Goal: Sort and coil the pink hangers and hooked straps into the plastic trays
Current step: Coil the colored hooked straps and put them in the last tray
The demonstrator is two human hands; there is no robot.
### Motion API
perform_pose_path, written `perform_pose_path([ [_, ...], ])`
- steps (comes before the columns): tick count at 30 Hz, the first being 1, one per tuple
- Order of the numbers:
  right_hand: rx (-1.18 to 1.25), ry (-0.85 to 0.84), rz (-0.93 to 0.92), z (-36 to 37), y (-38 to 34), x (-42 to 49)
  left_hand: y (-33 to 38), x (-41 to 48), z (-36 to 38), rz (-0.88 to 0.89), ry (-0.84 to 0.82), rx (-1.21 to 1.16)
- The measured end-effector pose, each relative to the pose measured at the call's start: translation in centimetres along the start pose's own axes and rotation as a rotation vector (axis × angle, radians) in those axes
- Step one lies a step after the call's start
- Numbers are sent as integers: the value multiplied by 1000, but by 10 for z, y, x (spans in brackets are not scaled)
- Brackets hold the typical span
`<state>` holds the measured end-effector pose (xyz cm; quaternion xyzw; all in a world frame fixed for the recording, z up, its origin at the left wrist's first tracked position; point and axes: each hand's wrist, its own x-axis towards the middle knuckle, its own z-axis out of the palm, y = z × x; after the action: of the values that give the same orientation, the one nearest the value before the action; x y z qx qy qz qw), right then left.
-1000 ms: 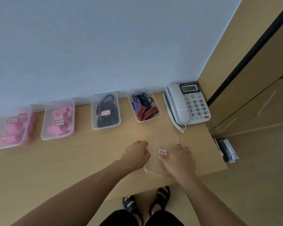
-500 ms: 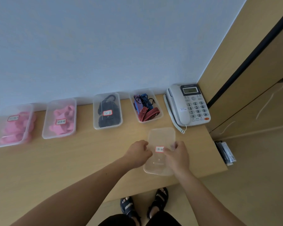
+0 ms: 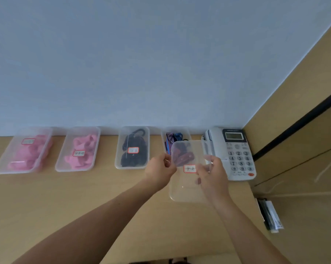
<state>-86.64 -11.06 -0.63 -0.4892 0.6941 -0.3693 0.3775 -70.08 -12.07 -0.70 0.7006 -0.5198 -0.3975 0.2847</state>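
One clear lid [image 3: 185, 189], left hand [image 3: 159, 170] and right hand [image 3: 212, 178] gripping opposite edges

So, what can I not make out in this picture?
Head view, all:
1. Writing on the red-edged white label of the held clear plastic piece: too blurred.
2. The striped hooked straps in the fourth clear tray: near part veiled by that piece.
3. The black-and-white flat objects on the floor: blurred, unidentifiable.

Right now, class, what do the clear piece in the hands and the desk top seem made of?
Clear piece: likely thin glossy plastic; the straps behind show through it. Desk top: matte pale wood look with faint grain; solid wood or laminate, cannot tell.
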Motion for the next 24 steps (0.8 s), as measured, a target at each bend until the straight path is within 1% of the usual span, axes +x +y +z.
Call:
perform_pose_path([
  [4, -134, -99, -37, 10, -17, 42, 10, 30, -6, -34, 56, 64],
  [7, -176, -148, -78, 23, -23, 75, 12, 53, -3, -76, 109, 155],
  [12, -220, -242, -66, 40, -26, 120, 14, 82, 4, -141, 167, 265],
  [15, -282, -285, -79, 47, -22, 136, 12, 91, 9, -207, 165, 290],
  [17, -310, -284, -80, 49, -20, 141, 10, 95, 13, -236, 168, 279],
  [20, -364, -228, -98, 48, -15, 141, 7, 99, 14, -250, 170, 238],
  [24, -487, -171, -91, 42, -11, 138, 4, 100, 13, -313, 160, 66],
])
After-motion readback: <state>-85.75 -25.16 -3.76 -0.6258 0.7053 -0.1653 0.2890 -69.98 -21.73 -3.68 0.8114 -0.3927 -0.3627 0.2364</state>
